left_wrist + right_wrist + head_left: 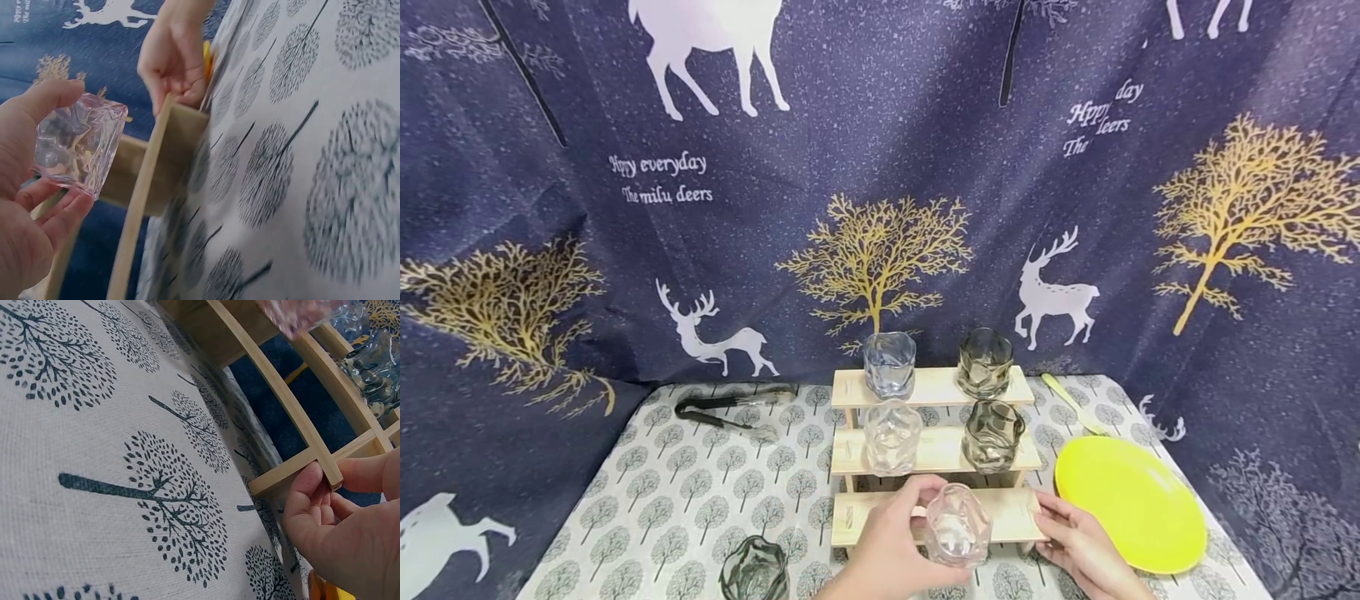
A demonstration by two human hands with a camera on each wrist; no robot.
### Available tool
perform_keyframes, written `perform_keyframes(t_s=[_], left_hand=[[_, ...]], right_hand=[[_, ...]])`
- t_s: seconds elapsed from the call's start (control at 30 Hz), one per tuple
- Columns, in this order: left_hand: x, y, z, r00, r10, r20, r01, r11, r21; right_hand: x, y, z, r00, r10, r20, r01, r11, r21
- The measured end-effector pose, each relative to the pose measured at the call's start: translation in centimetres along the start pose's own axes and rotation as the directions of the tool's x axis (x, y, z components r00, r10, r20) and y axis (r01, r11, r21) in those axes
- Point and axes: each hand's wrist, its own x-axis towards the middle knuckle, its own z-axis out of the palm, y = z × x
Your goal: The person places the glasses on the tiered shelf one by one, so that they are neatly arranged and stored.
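My left hand grips a clear pinkish glass, thumb and fingers on opposite sides, just above the lowest tier of a three-tier wooden shelf. In the left wrist view the glass is tilted and see-through. With thumb and fingers, my right hand pinches the right end of that lowest board; the right wrist view shows the same hand at the board's corner. On the middle tier stand a clear glass and a grey glass. A bluish glass and a dark glass occupy the top tier.
A dark green glass stands on the tree-patterned cloth, left of the shelf. Black-handled tongs lie at the back left. To the right are a yellow plate and a yellow-green fork-like utensil. A blue curtain hangs behind.
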Motion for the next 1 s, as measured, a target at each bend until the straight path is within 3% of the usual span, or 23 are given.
perform_keyframes(t_s=[0.17, 0.33, 0.67, 1.0], left_hand=[[1.0, -0.5, 2.2, 0.999, -0.040, 0.013, 0.040, 0.999, -0.037], [1.9, -1.0, 3.8, 0.998, -0.056, 0.012, 0.057, 0.998, -0.003], [3.2, -1.9, 5.4, 1.000, 0.015, -0.014, -0.015, 1.000, 0.020], [3.4, -2.2, 5.6, 0.999, -0.017, -0.029, 0.017, 1.000, -0.017]], right_hand=[[0.0, 0.1, -0.2, 1.000, -0.011, 0.014, 0.011, 1.000, 0.006], [-0.1, 0.0, -0.2, 1.000, -0.014, 0.014, 0.014, 1.000, 0.008], [-0.2, -0.1, -0.2, 1.000, -0.001, 0.014, 0.001, 1.000, 0.022], [0.0, -0.1, 0.0, 1.000, 0.024, 0.007, -0.024, 0.999, 0.022]])
